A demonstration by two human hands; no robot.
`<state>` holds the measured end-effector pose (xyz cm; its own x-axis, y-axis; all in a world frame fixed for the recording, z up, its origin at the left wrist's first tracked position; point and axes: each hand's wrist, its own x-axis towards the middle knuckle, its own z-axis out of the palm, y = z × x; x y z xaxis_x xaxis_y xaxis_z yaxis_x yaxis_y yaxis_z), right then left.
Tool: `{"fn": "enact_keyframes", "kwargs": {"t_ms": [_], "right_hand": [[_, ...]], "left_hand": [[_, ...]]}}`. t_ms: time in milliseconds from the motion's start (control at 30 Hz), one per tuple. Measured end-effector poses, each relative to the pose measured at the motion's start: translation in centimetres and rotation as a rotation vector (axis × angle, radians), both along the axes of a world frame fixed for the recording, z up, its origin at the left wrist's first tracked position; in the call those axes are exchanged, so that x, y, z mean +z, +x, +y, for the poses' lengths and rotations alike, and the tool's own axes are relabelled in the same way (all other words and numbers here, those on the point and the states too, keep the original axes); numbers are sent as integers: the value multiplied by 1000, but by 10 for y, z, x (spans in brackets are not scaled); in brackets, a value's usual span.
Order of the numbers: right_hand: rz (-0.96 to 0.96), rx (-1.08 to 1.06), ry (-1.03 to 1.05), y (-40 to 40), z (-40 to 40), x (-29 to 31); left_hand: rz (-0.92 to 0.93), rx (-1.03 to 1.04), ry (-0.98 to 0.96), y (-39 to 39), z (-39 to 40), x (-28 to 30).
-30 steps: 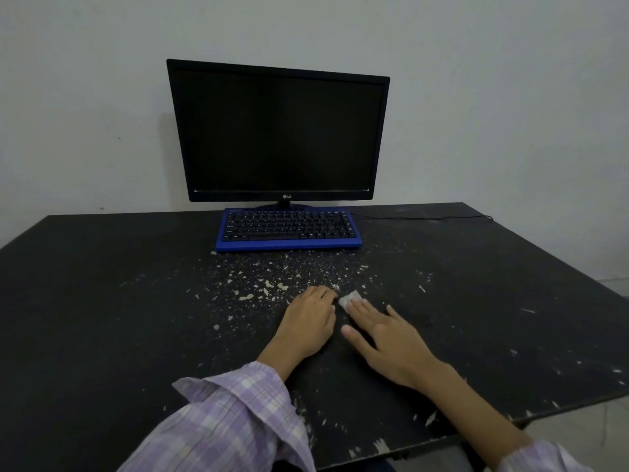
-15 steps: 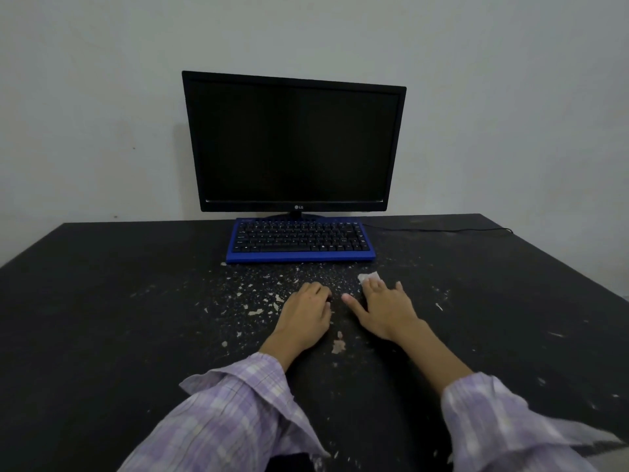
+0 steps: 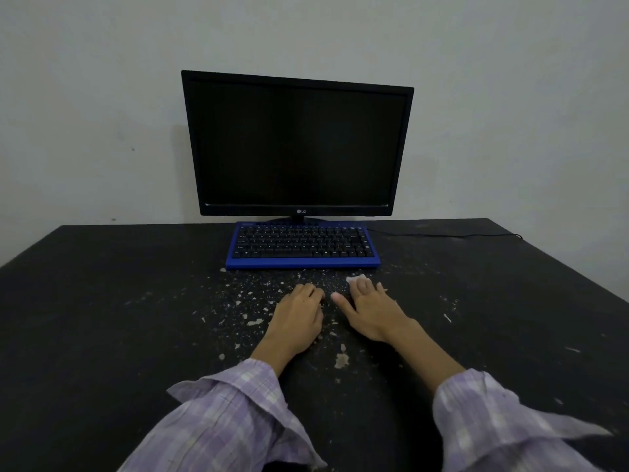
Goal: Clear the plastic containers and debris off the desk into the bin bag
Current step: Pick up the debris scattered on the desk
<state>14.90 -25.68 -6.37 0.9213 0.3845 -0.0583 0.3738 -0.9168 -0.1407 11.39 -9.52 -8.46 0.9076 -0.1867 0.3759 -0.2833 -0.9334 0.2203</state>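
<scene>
Head: both hands flat on debris-strewn desk (palms down).

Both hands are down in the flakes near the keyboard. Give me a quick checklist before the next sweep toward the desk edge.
1. Right hand on the white scrap: ok, straight fingers lie on it.
2. Left hand on the desk: ok, resting among the debris flakes; whether it holds any, cannot tell.
3. Clearance from the blue keyboard: not ok, the scrap lies just short of its front edge.
4. Flakes all gathered: not ok, they are scattered left of the hands and a large flake lies between the wrists.
5. Bin bag ready: cannot tell, none in view.
6. Plastic containers gone: none in view on the desk.
</scene>
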Motion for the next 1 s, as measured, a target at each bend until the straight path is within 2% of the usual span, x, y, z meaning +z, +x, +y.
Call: {"fn": "enact_keyframes", "kwargs": {"t_ms": [133,500,700,900,1000], "right_hand": [[22,139,-32,-1,-5,3],[42,-95,-48,43,0,6],[9,95,-3,23,16,-2],[42,-45,-81,30,40,4],[20,-4,-60,22,61,-3]], "left_hand": [[-6,2,-12,-1,1,-3],[-10,2,-9,2,1,-3],[-10,65,-24,5,2,-4],[32,133,-30,8,31,2],[46,189,-25,9,60,3]]}}
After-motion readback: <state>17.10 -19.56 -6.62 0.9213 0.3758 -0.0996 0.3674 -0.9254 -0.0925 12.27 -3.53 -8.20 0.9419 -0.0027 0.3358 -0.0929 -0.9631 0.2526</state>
